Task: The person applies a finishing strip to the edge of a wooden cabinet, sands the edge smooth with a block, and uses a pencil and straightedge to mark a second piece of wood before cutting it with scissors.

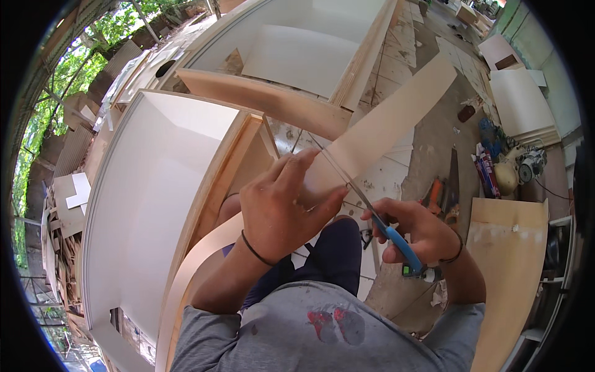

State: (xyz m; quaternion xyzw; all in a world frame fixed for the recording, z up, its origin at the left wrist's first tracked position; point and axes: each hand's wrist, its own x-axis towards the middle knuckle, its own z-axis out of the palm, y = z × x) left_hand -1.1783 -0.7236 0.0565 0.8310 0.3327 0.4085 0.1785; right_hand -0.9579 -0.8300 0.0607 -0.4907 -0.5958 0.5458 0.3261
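My left hand grips a long, pale wood-toned strip, thumb and fingers on its two edges. One end of the strip stretches away to the far right; a pale band also curves down past my left forearm, and the join is hidden behind the hand. In my right hand is a pair of scissors with blue handles, my fingers wrapped round them. Their blades lie across the strip, just beyond my left fingertips. Whether the strip is cut through there cannot be made out.
A wooden cabinet frame with a white inside stands close at my left, and another lies ahead. On the right are a handsaw, an orange-handled tool, a yellowish board and stacked white panels.
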